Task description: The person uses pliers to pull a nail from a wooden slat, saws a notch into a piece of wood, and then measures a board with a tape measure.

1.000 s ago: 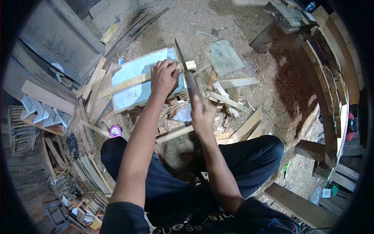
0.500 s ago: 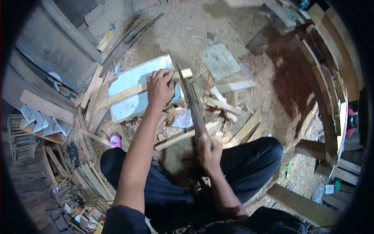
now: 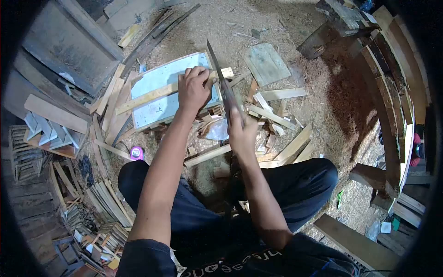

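My left hand [image 3: 194, 92] is closed over a long light wooden strip [image 3: 154, 94], which lies across a board with a pale blue top [image 3: 150, 115]. My right hand [image 3: 242, 133] is wrapped round the handle end of a handsaw [image 3: 225, 87]. The saw's dark blade points forward and crosses the strip just right of my left hand, near the strip's right end. The handle itself is mostly hidden by my fingers.
Wood offcuts [image 3: 273, 117] and a clear plastic bag [image 3: 217, 130] lie right of the board. A pink tape measure [image 3: 136, 153] sits near my left knee. A flat greenish panel [image 3: 265, 64] lies ahead. Stacked planks [image 3: 390, 106] stand at the right.
My right hand and the saw have moved forward, away from my body. My left hand still holds the strip, and the whole view has shifted slightly.
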`<move>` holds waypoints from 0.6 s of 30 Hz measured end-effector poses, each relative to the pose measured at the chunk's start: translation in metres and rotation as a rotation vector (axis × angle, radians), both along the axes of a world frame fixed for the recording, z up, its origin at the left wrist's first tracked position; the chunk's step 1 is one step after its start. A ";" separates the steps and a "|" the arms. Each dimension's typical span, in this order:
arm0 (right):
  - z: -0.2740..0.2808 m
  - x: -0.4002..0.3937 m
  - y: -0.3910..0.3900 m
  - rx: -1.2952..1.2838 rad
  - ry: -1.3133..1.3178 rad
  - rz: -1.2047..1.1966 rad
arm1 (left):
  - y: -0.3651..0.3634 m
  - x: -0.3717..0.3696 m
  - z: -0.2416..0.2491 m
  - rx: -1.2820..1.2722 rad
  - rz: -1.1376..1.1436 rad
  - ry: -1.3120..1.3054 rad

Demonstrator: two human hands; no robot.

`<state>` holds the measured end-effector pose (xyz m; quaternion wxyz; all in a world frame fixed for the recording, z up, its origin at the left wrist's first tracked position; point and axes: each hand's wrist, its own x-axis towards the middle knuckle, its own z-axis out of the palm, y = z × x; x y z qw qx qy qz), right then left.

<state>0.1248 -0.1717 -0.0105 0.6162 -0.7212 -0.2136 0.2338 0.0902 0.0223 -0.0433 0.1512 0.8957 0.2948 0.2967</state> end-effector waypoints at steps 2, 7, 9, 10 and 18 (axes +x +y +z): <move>0.004 -0.022 -0.050 -0.024 -0.033 0.013 | 0.001 0.002 -0.006 0.012 0.009 -0.018; 0.008 -0.014 -0.027 -0.066 0.057 -0.016 | -0.001 0.000 -0.003 0.042 -0.001 -0.033; 0.012 0.006 0.010 0.019 0.146 -0.037 | -0.001 -0.001 -0.005 0.044 -0.014 -0.057; 0.012 0.001 0.000 -0.026 0.077 -0.023 | -0.004 -0.002 -0.002 0.033 -0.005 -0.019; 0.008 0.010 -0.001 -0.005 -0.035 -0.034 | 0.002 0.002 -0.011 0.065 0.000 -0.032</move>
